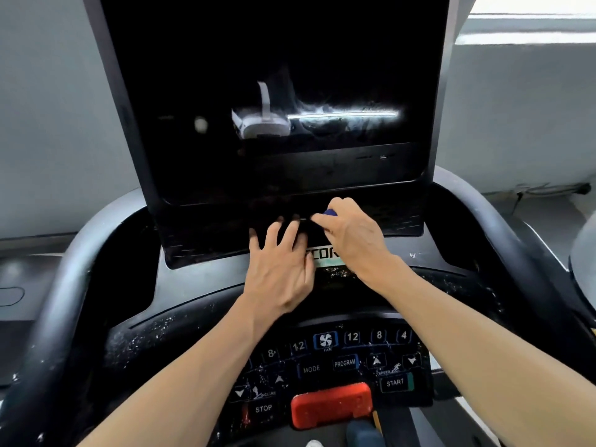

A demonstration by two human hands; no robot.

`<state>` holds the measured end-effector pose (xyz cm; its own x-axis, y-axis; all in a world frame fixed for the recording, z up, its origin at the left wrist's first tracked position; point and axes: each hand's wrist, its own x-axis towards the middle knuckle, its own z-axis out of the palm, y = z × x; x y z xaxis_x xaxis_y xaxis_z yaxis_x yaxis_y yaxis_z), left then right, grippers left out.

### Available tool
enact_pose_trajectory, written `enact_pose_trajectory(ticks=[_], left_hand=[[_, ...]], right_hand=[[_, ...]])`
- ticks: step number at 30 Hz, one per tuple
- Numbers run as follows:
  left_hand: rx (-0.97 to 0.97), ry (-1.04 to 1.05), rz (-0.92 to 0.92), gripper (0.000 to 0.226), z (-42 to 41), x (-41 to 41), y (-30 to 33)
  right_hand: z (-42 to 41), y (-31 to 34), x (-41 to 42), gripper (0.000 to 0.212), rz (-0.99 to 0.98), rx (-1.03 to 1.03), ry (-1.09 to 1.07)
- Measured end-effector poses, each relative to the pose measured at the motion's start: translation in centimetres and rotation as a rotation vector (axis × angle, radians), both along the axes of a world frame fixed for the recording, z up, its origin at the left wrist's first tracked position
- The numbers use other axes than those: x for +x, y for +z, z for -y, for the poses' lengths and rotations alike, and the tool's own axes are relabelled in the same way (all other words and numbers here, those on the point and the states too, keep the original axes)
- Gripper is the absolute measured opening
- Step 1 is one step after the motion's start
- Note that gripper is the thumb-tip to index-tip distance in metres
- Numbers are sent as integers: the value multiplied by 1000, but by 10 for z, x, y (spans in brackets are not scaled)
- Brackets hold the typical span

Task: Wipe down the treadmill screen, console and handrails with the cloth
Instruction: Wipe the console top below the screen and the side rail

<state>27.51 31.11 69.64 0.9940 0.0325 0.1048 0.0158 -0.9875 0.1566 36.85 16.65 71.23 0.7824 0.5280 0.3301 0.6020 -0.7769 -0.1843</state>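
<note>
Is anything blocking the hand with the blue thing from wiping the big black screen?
Nothing visible blocks it. The right hand grips something blue just below the screen; the left hand lies beside it, not above.

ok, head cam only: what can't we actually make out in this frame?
- Cloth: only a blue scrap shows above the right hand; the hand hides the rest.
- Logo strip: both hands cover its ends; left hand lies over its start.
- Handrails: cut off by the frame edges.
- Screen: dark, glare and reflection mask any smears.
- Blue object at the bottom edge: cropped, unidentifiable.
</note>
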Motion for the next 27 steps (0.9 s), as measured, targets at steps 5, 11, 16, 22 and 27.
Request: enact_pose_trajectory(ticks=[5, 11, 16, 22, 27], left_hand=[[19, 11, 7, 52, 1, 0, -4], [21, 13, 6, 51, 0, 0, -3], [19, 20, 8, 52, 2, 0, -5], [6, 7, 8, 54, 0, 0, -3], [-15, 6, 12, 51, 0, -1, -2]], right_hand=[[4, -11, -7, 17, 10, -29, -4], [19, -10, 1, 22, 25, 101, -120], [7, -11, -5, 26, 44, 34, 25], [23, -14, -10, 20, 7, 123, -237], [7, -10, 5, 18, 86, 66, -23]])
